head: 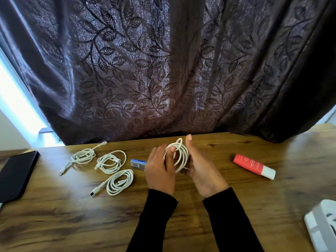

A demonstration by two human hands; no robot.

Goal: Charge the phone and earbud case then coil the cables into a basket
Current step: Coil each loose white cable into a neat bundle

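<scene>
The wooden table (181, 224) has open surface in front, between the two black sleeves and on both sides of them. On the left, three coiled white cables (111, 167) lie close together and leave only narrow gaps between them. A small blue and white box (138, 163) sits just beside the left hand (159, 171). At the far left edge lies a flat black phone (17, 176). On the right, a red and white tube (254, 166) lies alone with free wood around it. A white object, perhaps a basket (321, 226), blocks the right corner. The dark leaf-patterned curtain (163, 70) closes the back.
</scene>
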